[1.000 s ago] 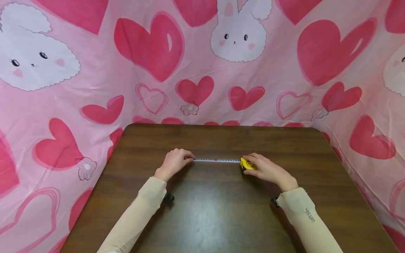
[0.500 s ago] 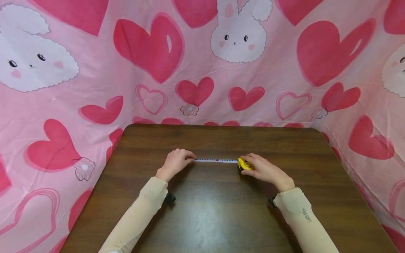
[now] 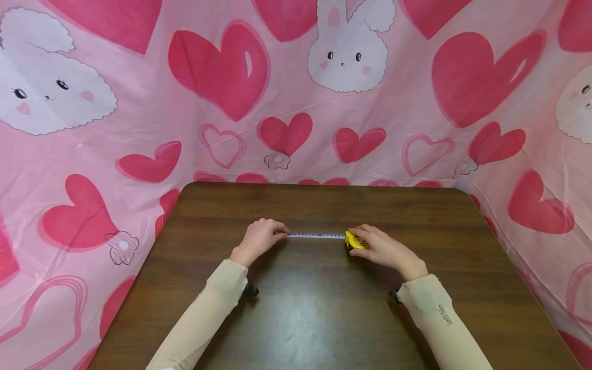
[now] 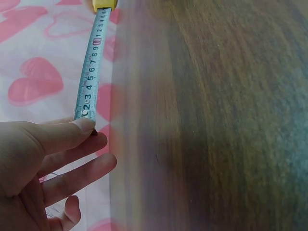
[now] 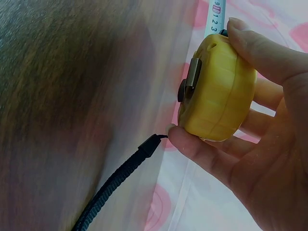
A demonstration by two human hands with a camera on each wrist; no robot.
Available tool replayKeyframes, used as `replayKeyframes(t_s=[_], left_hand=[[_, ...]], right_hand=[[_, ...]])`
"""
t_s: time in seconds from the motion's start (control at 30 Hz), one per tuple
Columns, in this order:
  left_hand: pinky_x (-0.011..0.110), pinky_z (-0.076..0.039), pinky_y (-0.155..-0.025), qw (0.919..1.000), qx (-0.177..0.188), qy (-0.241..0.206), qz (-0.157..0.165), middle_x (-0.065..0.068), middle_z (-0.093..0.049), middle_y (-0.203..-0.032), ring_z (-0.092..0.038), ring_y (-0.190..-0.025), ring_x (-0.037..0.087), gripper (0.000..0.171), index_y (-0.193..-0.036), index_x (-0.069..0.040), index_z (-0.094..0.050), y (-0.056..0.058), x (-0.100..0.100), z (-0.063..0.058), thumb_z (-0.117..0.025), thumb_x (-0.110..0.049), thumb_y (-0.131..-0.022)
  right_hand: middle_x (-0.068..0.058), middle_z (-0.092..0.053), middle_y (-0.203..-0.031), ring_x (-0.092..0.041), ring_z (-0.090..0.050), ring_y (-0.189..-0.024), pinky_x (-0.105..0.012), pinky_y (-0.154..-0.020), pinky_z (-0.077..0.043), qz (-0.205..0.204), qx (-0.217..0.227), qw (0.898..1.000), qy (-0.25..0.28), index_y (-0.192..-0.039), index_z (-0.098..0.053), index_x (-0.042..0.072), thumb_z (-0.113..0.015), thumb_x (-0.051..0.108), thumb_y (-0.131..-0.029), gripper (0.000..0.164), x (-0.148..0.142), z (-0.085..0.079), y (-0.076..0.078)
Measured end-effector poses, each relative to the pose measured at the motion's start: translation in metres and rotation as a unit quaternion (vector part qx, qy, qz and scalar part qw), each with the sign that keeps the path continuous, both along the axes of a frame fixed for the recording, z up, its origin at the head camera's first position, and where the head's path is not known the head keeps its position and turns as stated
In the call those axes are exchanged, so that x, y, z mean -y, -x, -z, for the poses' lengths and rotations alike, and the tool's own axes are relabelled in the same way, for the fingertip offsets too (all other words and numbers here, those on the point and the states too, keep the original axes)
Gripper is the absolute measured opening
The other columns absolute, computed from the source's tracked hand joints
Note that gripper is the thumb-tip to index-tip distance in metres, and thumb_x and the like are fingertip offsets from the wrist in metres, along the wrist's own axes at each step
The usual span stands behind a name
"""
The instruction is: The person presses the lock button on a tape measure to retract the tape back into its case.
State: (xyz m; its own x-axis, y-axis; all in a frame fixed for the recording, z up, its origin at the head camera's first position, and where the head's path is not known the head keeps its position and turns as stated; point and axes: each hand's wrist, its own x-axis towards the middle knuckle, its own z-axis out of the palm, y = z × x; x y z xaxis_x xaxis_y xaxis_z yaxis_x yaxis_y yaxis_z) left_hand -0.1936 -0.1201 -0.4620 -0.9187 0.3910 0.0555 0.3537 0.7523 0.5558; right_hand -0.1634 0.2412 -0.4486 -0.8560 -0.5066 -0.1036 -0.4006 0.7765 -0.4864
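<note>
A yellow tape measure is in my right hand; thumb and fingers curl round its case. In the right wrist view the case shows a metal clip on its side, and a black strap hangs from it. Its white blade runs out straight to the left, across to my left hand. In the left wrist view the thumb and index finger pinch the end of the numbered blade, while the other fingers are spread. The end tip is mostly hidden by the thumb.
Both hands are over a brown wood-grain table. Behind it and along both sides hangs a pink cloth printed with hearts and rabbits. Small dark devices sit under both wrists.
My right hand has moved left with the tape measure, and my left hand has shifted slightly right. The stretch of blade between them has become shorter.
</note>
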Motion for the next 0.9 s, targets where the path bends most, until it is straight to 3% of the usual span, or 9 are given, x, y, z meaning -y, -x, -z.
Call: replayKeyframes(t_s=[0.3, 0.9], left_hand=[[0.04, -0.058, -0.083, 0.9996, -0.021, 0.011, 0.014, 0.0, -0.079, -0.104, -0.067, -0.085, 0.017, 0.013, -0.107, -0.018, -0.083, 0.003, -0.004, 0.004, -0.078, -0.02, -0.095], [0.04, -0.058, -0.085, 0.9997, -0.014, 0.006, 0.02, 0.002, -0.079, -0.107, -0.067, -0.088, 0.02, 0.017, -0.111, -0.015, -0.083, 0.004, -0.01, 0.002, -0.078, -0.017, -0.095]], right_hand=[[-0.016, -0.057, -0.144, -0.031, -0.057, -0.123, -0.055, -0.109, -0.048, -0.002, -0.001, 1.0, 0.0, -0.149, -0.055, 0.006, -0.076, 0.039, -0.096, 0.066, 0.007, 0.0, 0.001], [-0.015, -0.057, -0.144, -0.031, -0.057, -0.124, -0.054, -0.109, -0.048, -0.009, 0.001, 1.0, 0.001, -0.149, -0.055, 0.005, -0.076, 0.04, -0.095, 0.067, 0.019, 0.0, 0.007]])
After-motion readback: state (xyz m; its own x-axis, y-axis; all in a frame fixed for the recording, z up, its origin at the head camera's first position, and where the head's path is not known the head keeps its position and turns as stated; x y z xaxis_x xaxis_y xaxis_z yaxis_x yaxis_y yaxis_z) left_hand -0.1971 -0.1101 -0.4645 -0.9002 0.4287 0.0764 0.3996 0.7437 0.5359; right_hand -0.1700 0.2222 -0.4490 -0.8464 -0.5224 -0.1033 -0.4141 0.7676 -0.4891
